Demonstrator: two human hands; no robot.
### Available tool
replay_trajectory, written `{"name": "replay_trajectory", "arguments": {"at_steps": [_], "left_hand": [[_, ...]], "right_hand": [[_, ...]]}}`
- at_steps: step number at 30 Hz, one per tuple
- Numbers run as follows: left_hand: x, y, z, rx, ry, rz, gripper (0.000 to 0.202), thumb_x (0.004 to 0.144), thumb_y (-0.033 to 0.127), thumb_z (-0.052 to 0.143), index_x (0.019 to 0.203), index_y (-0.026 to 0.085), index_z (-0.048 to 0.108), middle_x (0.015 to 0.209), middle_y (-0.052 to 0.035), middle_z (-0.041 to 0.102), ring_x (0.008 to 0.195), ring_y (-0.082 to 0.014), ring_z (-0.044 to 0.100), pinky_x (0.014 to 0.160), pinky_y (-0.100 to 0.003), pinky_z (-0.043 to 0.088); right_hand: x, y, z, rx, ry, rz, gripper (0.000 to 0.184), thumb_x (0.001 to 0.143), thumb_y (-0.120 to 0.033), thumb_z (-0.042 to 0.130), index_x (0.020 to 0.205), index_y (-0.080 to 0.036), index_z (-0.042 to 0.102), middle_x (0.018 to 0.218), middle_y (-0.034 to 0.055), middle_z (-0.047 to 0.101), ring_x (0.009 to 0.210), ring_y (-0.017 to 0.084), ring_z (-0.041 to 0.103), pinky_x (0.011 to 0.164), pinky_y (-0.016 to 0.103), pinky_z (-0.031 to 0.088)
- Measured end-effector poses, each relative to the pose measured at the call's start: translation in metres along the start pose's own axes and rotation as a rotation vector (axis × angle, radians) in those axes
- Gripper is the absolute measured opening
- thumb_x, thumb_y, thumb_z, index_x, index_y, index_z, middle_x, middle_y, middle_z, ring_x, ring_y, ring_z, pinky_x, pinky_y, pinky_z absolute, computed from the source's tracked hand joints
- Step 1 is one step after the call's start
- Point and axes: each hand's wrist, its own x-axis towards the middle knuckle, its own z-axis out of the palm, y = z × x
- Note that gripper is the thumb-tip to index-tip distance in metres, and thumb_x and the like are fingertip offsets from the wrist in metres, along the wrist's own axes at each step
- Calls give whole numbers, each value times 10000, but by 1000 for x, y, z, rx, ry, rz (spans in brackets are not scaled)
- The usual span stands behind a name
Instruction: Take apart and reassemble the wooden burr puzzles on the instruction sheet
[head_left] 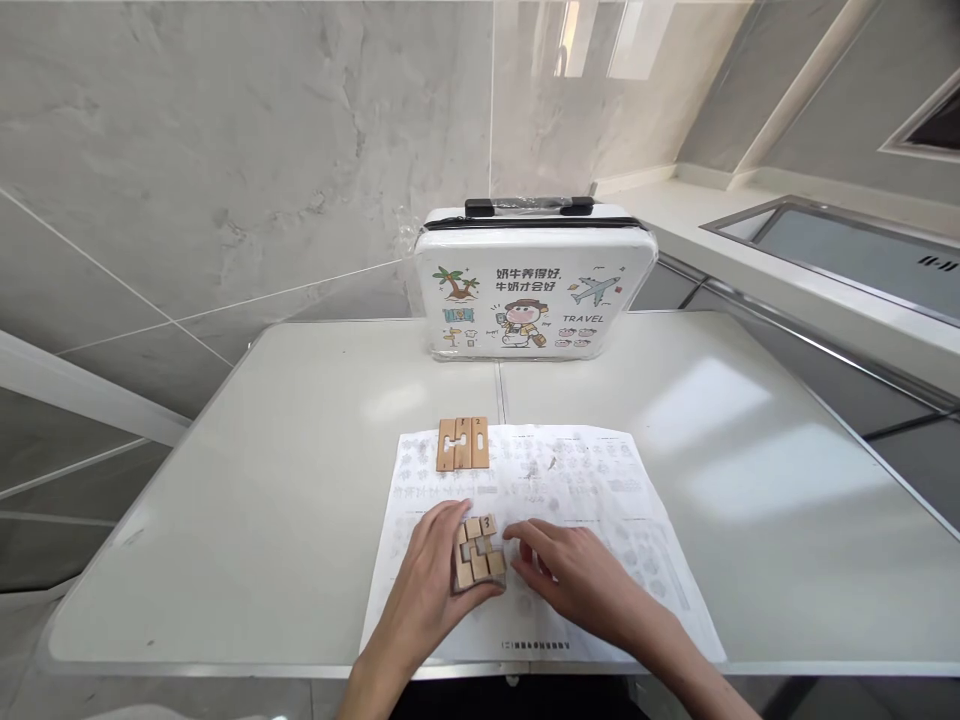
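My left hand is wrapped round a small puzzle of pale wooden blocks, its thumb along the near edge and its fingers along the left side. One block at the top carries a "3", and gaps show between the blocks. Something clear seems to lie under them. Just right of the puzzle is my right hand, index finger and thumb bent and apart, with nothing visible between them. Beyond the left hand lie flat wooden slats with cut-out slots, side by side and marked with numbers.
A creased printed sheet lies under the hands and puzzle on a pale table. At the table's back stands a white cartoon-printed case with a black handle, wrapped in clear plastic. Behind it is a grey marbled wall.
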Motion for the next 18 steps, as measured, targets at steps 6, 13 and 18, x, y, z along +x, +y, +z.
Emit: {"name": "replay_trajectory", "arguments": {"at_steps": [6,13,18], "left_hand": [[-14,-3,-12,7,54,-96,643,805,422,876,1392,400,615,1457,-92,543,1431,-378,457,1148,-556,476],[-36,7,-11,-483,53,-338,732,780,480,887,1431,340,583,1033,-33,683,932,-225,665,914,-344,559],[-41,6,-6,-590,96,-337,729,796,449,878,1439,307,564,917,-10,660,829,-188,619,845,-310,527]], "right_hand": [[-10,-1,33,41,72,41,369,976,-250,638,1337,-304,582,879,-17,742,671,198,699,588,289,381],[-11,-2,58,-39,226,35,160,976,-320,672,1120,-258,641,843,-6,700,615,176,670,554,271,382],[-19,-3,56,162,299,95,173,1011,-359,621,1157,-267,612,824,-10,717,539,149,634,544,272,464]]}}
